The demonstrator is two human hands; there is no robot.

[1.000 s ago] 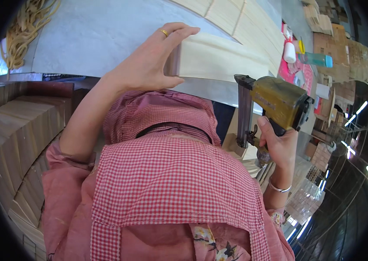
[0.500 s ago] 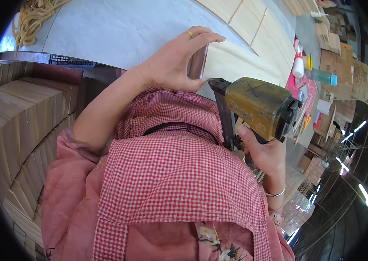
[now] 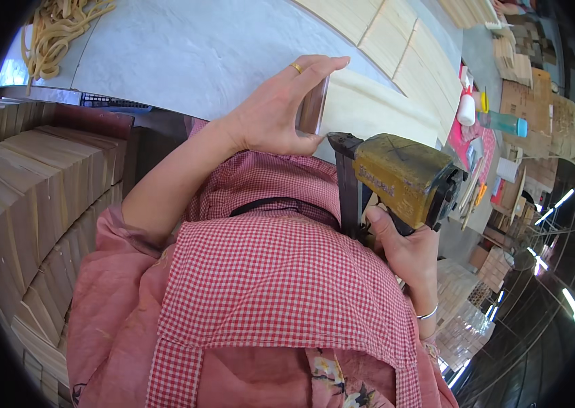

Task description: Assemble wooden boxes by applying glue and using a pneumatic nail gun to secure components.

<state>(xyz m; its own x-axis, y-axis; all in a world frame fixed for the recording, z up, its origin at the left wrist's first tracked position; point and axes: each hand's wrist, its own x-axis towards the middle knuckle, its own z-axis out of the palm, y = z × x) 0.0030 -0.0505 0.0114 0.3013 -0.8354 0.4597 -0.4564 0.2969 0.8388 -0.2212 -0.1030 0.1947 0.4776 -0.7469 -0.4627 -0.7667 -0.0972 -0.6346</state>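
Yellow-brown nail gun [image 3: 406,177] is up in front of the apron, just below the table edge in view. Body's long axis runs left to right, tipped slightly down at the right; black nose points left, close to the left thumb tip. Can't tell if nose touches wood. Dark magazine hangs from the nose end, long axis near vertical. Right hand [image 3: 406,255] is wrapped round the handle, closed on it, thumb laid up along it; trigger finger hidden.

Left hand [image 3: 280,109] makes a wide C, thumb and fingers pinching a brown wood strip [image 3: 312,109] across its two ends, thumb at lower end, fingers at upper. Strip's long axis near vertical in view, leaning slightly right at top. It sits at the left end of a pale wood piece [image 3: 376,105], whose long axis goes off rightward and a bit down. Gold ring [image 3: 297,68] on left hand, silver bracelet [image 3: 429,314] on right wrist.

Pale grooved panels [image 3: 396,41] lie beyond, on the grey-white table [image 3: 165,61]. Tan rubber bands [image 3: 53,41] heaped at its far left. Stacked wooden boards [image 3: 36,183] below left. Right side: white bottle [image 3: 466,109], teal bottle [image 3: 505,124], pink cloth [image 3: 461,146] near them, cardboard boxes [image 3: 529,105] further out. Red-white checked apron [image 3: 287,285] fills lower middle; lit tubes [image 3: 573,307] far right
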